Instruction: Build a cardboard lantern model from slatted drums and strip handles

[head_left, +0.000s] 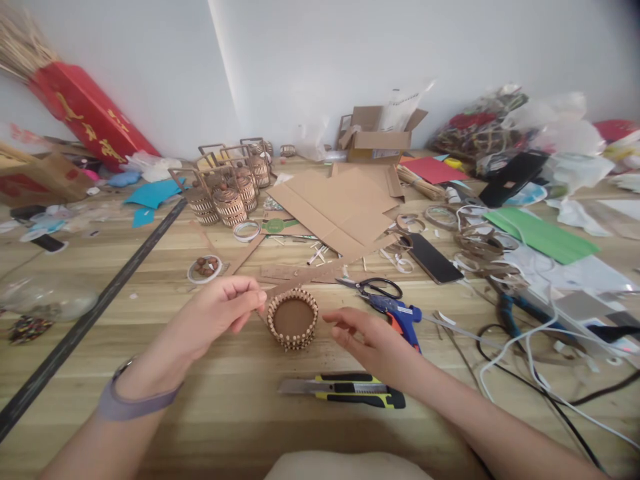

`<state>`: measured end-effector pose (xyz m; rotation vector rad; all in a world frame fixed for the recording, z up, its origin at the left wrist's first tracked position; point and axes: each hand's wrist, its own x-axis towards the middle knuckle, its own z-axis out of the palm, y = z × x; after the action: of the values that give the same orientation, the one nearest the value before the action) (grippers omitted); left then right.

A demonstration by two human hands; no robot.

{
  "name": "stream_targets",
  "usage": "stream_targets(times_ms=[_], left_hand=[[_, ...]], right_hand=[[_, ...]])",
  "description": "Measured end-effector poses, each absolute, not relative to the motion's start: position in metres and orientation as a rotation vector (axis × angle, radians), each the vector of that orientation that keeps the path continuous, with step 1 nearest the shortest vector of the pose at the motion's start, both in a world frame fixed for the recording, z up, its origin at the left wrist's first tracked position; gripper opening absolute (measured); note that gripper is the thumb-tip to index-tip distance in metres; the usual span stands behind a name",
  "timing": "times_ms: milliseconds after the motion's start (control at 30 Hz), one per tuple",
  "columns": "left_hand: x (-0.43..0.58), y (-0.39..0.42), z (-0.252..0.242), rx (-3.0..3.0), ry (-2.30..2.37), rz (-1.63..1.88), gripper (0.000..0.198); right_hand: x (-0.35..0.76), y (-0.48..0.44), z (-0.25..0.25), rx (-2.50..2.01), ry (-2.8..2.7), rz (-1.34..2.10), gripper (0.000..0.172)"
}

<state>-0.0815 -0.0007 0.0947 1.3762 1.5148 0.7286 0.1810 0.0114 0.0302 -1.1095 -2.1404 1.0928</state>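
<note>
A small round basket [293,319] of short light sticks with a brown base stands upright on the table between my hands. My left hand [233,303], at its left rim, is closed in a pinch on a thin brown strip [285,285]. That strip runs behind the basket's far rim toward the upper right. To the right of the basket, my right hand [363,337] is apart from it, fingers slightly bent and spread, holding nothing. Beside the right hand lies a blue glue gun [407,320], partly hidden by it. Nearer me is a yellow-and-black utility knife [345,390].
Scissors [375,288], a black phone [434,257] and cardboard sheets [335,207] lie beyond. Several finished lidded baskets [230,200] with handles stand at back left. A bowl of brown beads [205,268] sits left. White cables [520,340] and strip coils [480,240] tangle at right.
</note>
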Motion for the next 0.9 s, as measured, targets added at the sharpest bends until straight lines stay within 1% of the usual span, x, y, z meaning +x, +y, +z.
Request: stream_targets(times_ms=[67, 167, 233, 300, 367, 567, 733, 767, 900], left_hand=[[-0.083, 0.000, 0.094, 1.374, 1.509, 0.715, 0.030], [-0.082, 0.003, 0.095, 1.353, 1.507, 0.716, 0.030], [-0.079, 0.004, 0.098, 1.334, 1.486, 0.723, 0.030], [-0.077, 0.005, 0.100, 1.323, 1.464, 0.733, 0.028], [-0.077, 0.006, 0.102, 1.323, 1.457, 0.733, 0.027], [-0.086, 0.006, 0.100, 1.379, 1.437, 0.692, 0.030], [-0.078, 0.021, 0.114, 1.528, 1.533, 0.816, 0.029], [-0.074, 0.027, 0.118, 1.566, 1.532, 0.793, 0.030], [-0.051, 0.050, 0.126, 1.691, 1.432, 0.523, 0.031]], right_hand=[[0.183, 0.009, 0.052, -0.964, -2.214, 0.855, 0.025], [0.183, 0.014, 0.083, -0.673, -2.281, 0.405, 0.022], [0.181, 0.025, 0.095, -0.640, -2.301, 0.126, 0.022], [0.179, 0.038, 0.100, -0.708, -2.338, -0.048, 0.022], [0.177, 0.050, 0.098, -0.775, -2.385, -0.107, 0.023], [0.176, 0.062, 0.088, -0.789, -2.426, -0.075, 0.023], [0.175, 0.063, 0.088, -0.757, -2.424, -0.065, 0.022], [0.175, 0.063, 0.088, -0.758, -2.427, -0.057, 0.021], [0.174, 0.062, 0.089, -0.778, -2.437, -0.043, 0.021]])
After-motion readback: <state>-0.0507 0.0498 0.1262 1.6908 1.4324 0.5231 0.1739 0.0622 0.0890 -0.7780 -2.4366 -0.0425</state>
